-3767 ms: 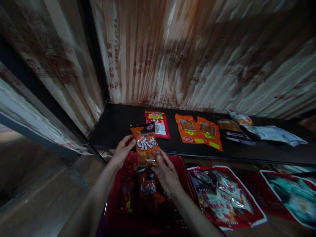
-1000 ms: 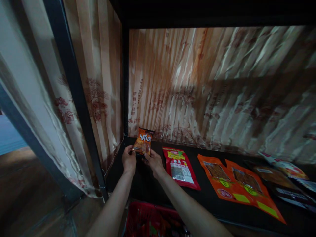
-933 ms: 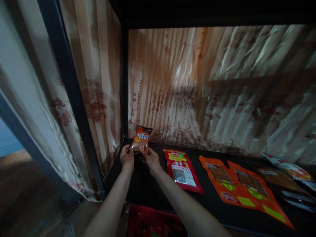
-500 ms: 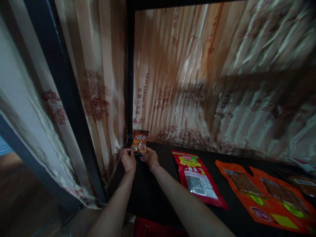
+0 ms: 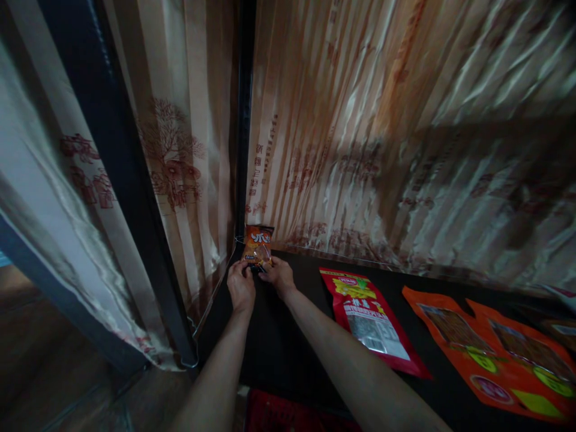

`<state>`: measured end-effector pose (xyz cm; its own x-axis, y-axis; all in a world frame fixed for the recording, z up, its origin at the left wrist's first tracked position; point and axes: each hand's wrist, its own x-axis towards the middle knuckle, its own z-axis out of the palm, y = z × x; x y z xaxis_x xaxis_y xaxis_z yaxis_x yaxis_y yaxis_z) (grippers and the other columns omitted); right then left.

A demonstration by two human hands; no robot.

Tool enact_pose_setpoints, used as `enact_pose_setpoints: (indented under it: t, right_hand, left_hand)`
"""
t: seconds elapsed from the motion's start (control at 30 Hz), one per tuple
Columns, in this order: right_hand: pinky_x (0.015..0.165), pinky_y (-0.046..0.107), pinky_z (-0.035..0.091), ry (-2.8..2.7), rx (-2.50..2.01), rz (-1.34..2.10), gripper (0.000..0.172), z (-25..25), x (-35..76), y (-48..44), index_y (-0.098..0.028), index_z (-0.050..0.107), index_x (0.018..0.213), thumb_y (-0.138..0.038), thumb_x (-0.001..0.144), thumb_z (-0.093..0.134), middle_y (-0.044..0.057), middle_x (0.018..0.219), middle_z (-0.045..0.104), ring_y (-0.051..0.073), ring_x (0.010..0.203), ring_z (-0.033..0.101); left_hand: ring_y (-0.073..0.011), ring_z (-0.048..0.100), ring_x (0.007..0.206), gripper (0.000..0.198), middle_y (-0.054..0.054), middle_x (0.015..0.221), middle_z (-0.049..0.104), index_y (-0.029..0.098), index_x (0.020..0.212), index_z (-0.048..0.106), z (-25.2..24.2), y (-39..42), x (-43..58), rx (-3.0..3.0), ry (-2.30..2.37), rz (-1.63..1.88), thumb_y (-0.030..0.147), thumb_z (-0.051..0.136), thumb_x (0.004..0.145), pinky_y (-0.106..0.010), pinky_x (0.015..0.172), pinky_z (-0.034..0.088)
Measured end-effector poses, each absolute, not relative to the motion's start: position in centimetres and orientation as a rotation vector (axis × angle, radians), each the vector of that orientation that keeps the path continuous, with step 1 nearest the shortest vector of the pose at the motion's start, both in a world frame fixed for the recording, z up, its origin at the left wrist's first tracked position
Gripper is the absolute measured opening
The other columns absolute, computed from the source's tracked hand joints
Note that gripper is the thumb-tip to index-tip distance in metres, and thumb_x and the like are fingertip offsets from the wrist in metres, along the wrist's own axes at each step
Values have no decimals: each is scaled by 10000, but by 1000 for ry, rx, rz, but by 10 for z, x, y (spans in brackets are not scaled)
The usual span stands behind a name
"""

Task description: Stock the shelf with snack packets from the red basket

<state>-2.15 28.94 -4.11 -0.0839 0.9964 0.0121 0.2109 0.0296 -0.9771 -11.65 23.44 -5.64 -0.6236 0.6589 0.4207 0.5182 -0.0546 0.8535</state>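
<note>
A small orange snack packet point(image 5: 257, 245) stands upright at the far left back corner of the black shelf point(image 5: 288, 348), leaning against the striped curtain. My left hand point(image 5: 240, 286) pinches its lower left edge, fingers closed. My right hand point(image 5: 280, 277) grips its lower right edge, fingers closed as well. Both arms reach forward over the shelf's front.
A red snack pouch point(image 5: 371, 321) lies flat on the shelf right of my hands, with two orange pouches point(image 5: 490, 354) further right. Striped curtain point(image 5: 387, 138) lines the back and left side. A black frame post point(image 5: 112, 174) stands left. A red basket's rim point(image 5: 292, 417) shows below.
Both hands carried the orange packet from above the red basket to the shelf's back left corner and stood it against the curtain. My view has moved closer and left.
</note>
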Motion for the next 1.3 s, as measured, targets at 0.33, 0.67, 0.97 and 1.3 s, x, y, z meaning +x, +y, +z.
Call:
enact_pose_setpoints:
  t: [0.33,0.67,0.97,1.3]
  right_hand:
    - [746,277,488,-1832,-1718,703,231,-11,-25,277,-203,657,934,-337,867,481,34,697,689,179,755,688]
    - [741,329,474,-2231,-1792,24,558,9,-25,256,-326,271,1408,-387,883,451,125,1219,534,226,878,655]
    - [815,319,475,-2363,-1703,91,496,11,-23,262,-346,351,1376,-341,889,444,79,1390,412,210,978,627]
    - [859,298,481,-2091,-1082,486,384,30,78,64,-230,499,1267,-255,891,423,81,1149,600,168,960,599]
  left_hand:
    - [-235,571,1114,280,-164,1201,596,111,1003,684,-61,236,-112,1364,2164,1685,127,503,790,-360,1013,420]
    - [-269,527,1082,307,-159,1154,577,131,989,697,-58,232,-108,1395,2235,1682,117,470,783,-441,963,435]
    - [-249,533,964,308,-135,1007,598,129,920,703,-55,229,-107,1441,2234,1742,94,434,775,-421,911,451]
    - [-257,507,1078,259,-144,1071,583,130,868,661,-24,195,-106,1509,2107,1611,87,431,757,-419,989,379]
